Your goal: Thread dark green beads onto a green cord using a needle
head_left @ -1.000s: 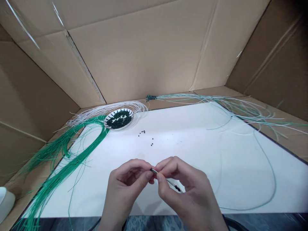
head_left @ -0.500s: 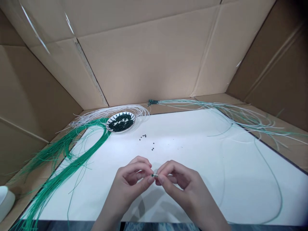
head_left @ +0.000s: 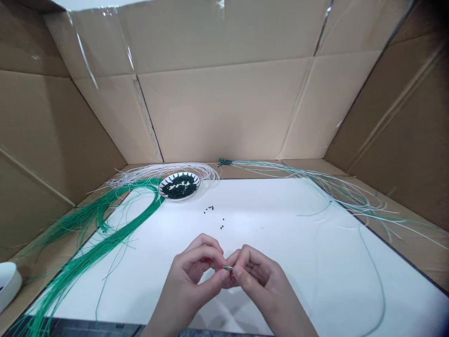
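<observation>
My left hand is closed in a pinch, thumb against index finger, above the front of the white board. My right hand pinches from the other side, its fingertips almost meeting the left ones. Between them shows a short bit of thin cord, pale with a dark green part that looks like a bead. Its far details are hidden by the fingers. Several loose dark beads lie on the board just beyond my hands. Behind them a patterned dish holds many dark green beads.
Bundles of green cord spread over the left side, with white cord behind. Knotted or beaded cords run along the back right. A single thin strand curves at right. A white bowl stands far left; cardboard walls enclose the board.
The view has tipped upward, so the board sits lower. My hands have drawn slightly closer together around the cord. The curved strand at right appears further left.
</observation>
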A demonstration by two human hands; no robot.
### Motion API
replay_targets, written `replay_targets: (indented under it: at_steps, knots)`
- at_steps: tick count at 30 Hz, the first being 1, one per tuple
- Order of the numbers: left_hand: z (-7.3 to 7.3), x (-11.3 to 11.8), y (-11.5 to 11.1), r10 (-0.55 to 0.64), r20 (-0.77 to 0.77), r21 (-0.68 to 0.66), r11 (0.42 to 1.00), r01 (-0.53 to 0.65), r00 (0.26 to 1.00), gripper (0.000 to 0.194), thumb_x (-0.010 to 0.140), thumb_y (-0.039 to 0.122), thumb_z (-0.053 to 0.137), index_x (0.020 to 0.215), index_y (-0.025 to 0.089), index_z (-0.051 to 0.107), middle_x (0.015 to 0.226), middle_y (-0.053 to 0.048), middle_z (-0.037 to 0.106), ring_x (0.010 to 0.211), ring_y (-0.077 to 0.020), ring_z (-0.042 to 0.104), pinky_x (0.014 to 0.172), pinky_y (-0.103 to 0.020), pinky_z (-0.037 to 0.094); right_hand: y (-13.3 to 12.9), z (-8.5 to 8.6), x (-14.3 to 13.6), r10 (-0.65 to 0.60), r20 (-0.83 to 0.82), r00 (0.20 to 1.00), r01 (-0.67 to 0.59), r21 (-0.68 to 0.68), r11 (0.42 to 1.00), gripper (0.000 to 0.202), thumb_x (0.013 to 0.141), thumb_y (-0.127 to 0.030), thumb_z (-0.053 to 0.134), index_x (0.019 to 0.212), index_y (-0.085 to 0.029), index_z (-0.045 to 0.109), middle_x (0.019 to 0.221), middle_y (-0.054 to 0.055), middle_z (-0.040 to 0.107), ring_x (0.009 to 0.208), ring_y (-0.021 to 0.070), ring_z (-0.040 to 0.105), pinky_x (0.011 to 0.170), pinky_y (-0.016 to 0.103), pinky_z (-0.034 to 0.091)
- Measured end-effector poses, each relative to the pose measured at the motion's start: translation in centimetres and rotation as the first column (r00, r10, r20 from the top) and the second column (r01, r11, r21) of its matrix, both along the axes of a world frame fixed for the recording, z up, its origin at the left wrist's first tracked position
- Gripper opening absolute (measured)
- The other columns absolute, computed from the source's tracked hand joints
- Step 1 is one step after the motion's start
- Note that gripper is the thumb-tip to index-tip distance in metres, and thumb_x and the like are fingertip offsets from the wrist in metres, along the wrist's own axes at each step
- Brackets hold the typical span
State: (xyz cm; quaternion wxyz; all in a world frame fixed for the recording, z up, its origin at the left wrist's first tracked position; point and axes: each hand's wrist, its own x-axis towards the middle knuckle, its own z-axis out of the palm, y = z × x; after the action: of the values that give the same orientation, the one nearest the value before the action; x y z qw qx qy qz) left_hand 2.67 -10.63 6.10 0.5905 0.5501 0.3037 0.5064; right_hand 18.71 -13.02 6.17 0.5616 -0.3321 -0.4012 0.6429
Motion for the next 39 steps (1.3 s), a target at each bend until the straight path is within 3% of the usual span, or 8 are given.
replay_targets:
  at_steps: [7, 15, 23, 27, 29, 35, 39]
  knots:
    - [0.7, -0.5, -0.5, 0.004, -0.059, 0.002, 1.000, -0.004, 0.998, 0.005, 0.080, 0.021, 0.085, 0.077, 0.021, 0.082, 0.088, -0.002, 0.056, 0.077, -0.0136, 0.059, 0.072, -0.022, 0.053, -0.7, 0.3, 0.0, 0.022, 0.018, 1.000, -0.022, 0.005, 1.000, 0.036, 0.083, -0.047, 0.082, 0.070, -0.018, 0.065, 0.078, 0.001, 0.070, 0.075, 0.0140, 0.069, 0.074, 0.024, 0.058]
    - [0.3, -0.6, -0.1, -0.079, 0.021, -0.055, 0.995, 0.080, 0.997, 0.001, 0.082, 0.024, 0.085, 0.083, 0.024, 0.085, 0.091, -0.001, 0.056, 0.072, -0.0106, 0.062, 0.067, -0.022, 0.055, -0.1, 0.0, 0.5, 0.134, 0.023, 0.991, -0.134, 0.001, 0.991, 0.032, 0.090, -0.045, 0.076, 0.074, -0.019, 0.067, 0.081, -0.001, 0.069, 0.078, 0.0117, 0.069, 0.078, 0.023, 0.057]
    - [-0.5, -0.6, 0.8, -0.018, -0.031, -0.015, 1.000, 0.018, 0.999, 0.015, 0.083, 0.023, 0.083, 0.097, 0.029, 0.083, 0.093, -0.002, 0.062, 0.077, -0.0119, 0.062, 0.070, -0.021, 0.053, 0.7, -1.1, 0.5, 0.036, 0.101, 0.994, -0.033, -0.028, 0.999, 0.025, 0.087, -0.040, 0.079, 0.074, -0.021, 0.072, 0.079, -0.001, 0.073, 0.075, 0.0117, 0.071, 0.073, 0.020, 0.056]
    - [-0.2, -0.7, 1.1, 0.023, -0.102, -0.015, 1.000, -0.025, 0.994, 0.003, 0.086, 0.026, 0.080, 0.083, 0.024, 0.080, 0.084, -0.001, 0.062, 0.074, -0.0124, 0.060, 0.068, -0.021, 0.051, 0.9, -1.4, 0.7, 0.022, 0.175, 0.984, -0.018, -0.024, 1.000, 0.026, 0.088, -0.040, 0.077, 0.073, -0.020, 0.071, 0.079, 0.000, 0.073, 0.076, 0.0131, 0.069, 0.072, 0.021, 0.055]
    - [-0.1, -0.6, 1.1, 0.033, -0.177, -0.021, 0.999, -0.037, 0.984, 0.013, 0.088, 0.029, 0.077, 0.077, 0.022, 0.078, 0.081, -0.001, 0.062, 0.073, -0.0132, 0.059, 0.065, -0.021, 0.048, 0.9, -1.1, 0.7, 0.033, 0.224, 0.974, -0.024, -0.040, 0.999, 0.026, 0.089, -0.040, 0.076, 0.074, -0.020, 0.070, 0.080, 0.001, 0.072, 0.077, 0.0136, 0.068, 0.072, 0.022, 0.054]
    - [0.2, -0.2, 1.0, 0.028, -0.317, -0.028, 0.999, -0.039, 0.948, 0.022, 0.095, 0.033, 0.068, 0.077, 0.021, 0.071, 0.083, -0.001, 0.058, 0.070, -0.0135, 0.059, 0.066, -0.024, 0.048, 0.8, -0.6, 1.0, -0.029, 0.315, 0.949, 0.037, -0.018, 0.999, 0.019, 0.089, -0.037, 0.073, 0.079, -0.022, 0.070, 0.080, -0.001, 0.071, 0.079, 0.0150, 0.070, 0.074, 0.023, 0.056]
    - [0.7, 0.3, 0.9, 0.114, -0.332, 0.041, 0.993, -0.107, 0.936, 0.020, 0.096, 0.029, 0.063, 0.079, 0.020, 0.067, 0.084, 0.000, 0.057, 0.068, -0.0125, 0.060, 0.066, -0.024, 0.051, 0.8, -1.4, 1.8, -0.102, 0.361, 0.927, 0.097, 0.030, 0.995, 0.013, 0.087, -0.034, 0.072, 0.080, -0.023, 0.071, 0.084, 0.000, 0.072, 0.080, 0.0154, 0.069, 0.073, 0.022, 0.056]
